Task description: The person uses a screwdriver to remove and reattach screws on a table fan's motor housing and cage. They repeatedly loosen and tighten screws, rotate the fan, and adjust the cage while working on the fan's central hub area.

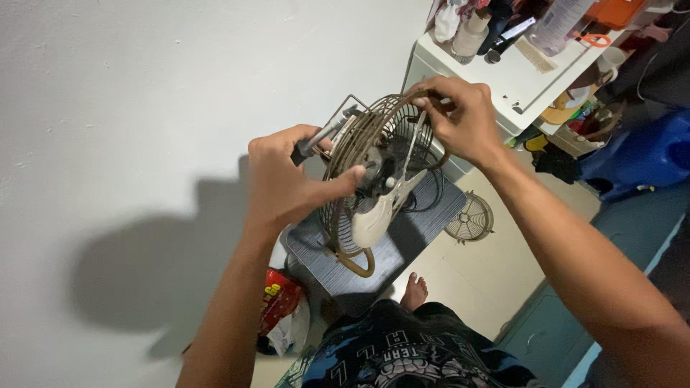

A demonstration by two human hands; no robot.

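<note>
A dark ribbed board (pixel 417 230) lies below on the floor, a round wire grille (pixel 469 218) just right of it. A white cabinet (pixel 503 79) stands far right, bottles (pixel 471 32) on top. A red bag (pixel 279 296) sits near left.

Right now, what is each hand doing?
Left hand: closed around a grey-handled tool, thumb on the fan hub.
Right hand: closed, gripping the top of the rusty fan guard.

Bare wall (pixel 144 108) leaves open room left; the cluttered white shelf (pixel 503 79) crowds the far right, the dark stool (pixel 402 244) sits below.
</note>
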